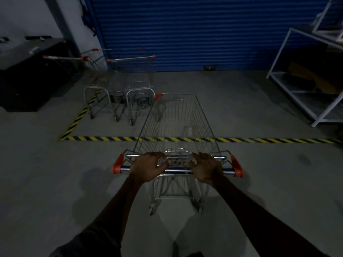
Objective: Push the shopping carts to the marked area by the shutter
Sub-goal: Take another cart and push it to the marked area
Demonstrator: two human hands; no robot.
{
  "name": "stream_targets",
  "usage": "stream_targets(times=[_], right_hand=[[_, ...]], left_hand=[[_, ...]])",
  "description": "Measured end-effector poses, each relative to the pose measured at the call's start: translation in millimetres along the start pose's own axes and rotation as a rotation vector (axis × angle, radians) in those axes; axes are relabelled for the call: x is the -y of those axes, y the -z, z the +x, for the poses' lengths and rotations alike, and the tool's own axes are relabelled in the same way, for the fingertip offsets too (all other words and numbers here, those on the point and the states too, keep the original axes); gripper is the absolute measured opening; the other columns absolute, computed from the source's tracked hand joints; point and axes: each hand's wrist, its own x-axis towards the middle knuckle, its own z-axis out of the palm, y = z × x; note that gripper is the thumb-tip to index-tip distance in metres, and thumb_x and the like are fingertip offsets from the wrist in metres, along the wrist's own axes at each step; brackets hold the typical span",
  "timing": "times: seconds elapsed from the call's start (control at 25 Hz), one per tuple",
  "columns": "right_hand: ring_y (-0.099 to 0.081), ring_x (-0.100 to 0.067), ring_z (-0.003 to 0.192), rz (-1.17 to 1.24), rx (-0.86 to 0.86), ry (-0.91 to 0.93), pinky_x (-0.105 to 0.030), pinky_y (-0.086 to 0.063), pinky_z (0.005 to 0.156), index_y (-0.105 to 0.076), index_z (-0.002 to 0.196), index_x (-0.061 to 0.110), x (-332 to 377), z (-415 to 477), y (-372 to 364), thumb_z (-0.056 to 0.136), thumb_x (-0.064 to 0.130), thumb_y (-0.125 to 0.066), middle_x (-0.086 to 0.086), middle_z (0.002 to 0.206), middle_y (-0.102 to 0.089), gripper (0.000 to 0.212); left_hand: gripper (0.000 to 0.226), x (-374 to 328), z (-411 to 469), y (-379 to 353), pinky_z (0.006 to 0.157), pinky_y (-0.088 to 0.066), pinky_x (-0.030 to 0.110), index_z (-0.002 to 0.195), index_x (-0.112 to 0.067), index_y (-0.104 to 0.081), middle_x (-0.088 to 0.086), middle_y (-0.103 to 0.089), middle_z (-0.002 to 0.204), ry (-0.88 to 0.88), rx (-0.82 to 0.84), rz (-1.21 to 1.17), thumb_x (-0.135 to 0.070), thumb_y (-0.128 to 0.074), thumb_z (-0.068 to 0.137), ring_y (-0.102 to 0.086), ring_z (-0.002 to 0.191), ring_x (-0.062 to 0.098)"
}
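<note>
Held bare forearms out ahead, left grip [148, 168] and right grip [206, 167] both clamped over chrome handle bar [178, 170] of silver wire shopping cart [210, 130], fingers curled forward. Had cart basket straddling yellow-black striped floor tape [104, 139], front end past it. Saw left parked wire cart [96, 88] and right parked wire cart [140, 89] inside taped area, near blue corrugated roller shutter [185, 30]. Noted white metal rack [278, 52] at right, black counter [27, 75] at left, grey concrete floor [55, 182].
</note>
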Motion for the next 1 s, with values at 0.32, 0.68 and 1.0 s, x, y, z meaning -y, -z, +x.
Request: stream_targets(times=[0.32, 0.68, 1.0], right_hand=[[-0.040, -0.022, 0.143, -0.013, -0.017, -0.099, -0.041, -0.037, 0.115, -0.046, 0.150, 0.032, -57.2, 156.5, 23.5, 0.099, 0.051, -0.039, 0.002, 0.154, -0.047, 0.055], [-0.072, -0.031, 0.089, 0.037, -0.176, -0.029, -0.040, -0.060, 0.069, -0.079, 0.102, 0.016, -96.9, 369.1, 23.9, 0.084, 0.041, -0.050, -0.006, 0.097, -0.076, 0.043], [-0.058, -0.017, 0.128, -0.006, -0.186, -0.103, -0.035, -0.046, 0.104, -0.069, 0.129, 0.034, -94.0, 523.1, 62.5, 0.088, 0.051, -0.049, 0.009, 0.133, -0.066, 0.048]], left_hand=[[0.048, 23.7, 149.9, -35.6, 0.085, -0.053, 0.031, 0.115, -0.034, -0.069, -0.009, -0.072, 0.121, 0.051, 0.009, 0.013, -0.069, -0.045, 0.092, -0.069, 0.107, 0.016], [0.056, 111.7, 338.9, -71.4, 0.076, -0.053, 0.027, 0.098, -0.034, -0.074, -0.010, -0.073, 0.111, 0.036, -0.006, 0.022, -0.075, -0.036, 0.092, -0.071, 0.095, 0.010], [0.068, 178.8, 484.2, -88.9, 0.081, -0.055, 0.030, 0.090, -0.029, -0.075, -0.009, -0.073, 0.114, 0.021, -0.038, 0.030, -0.078, -0.028, 0.092, -0.070, 0.101, 0.013]])
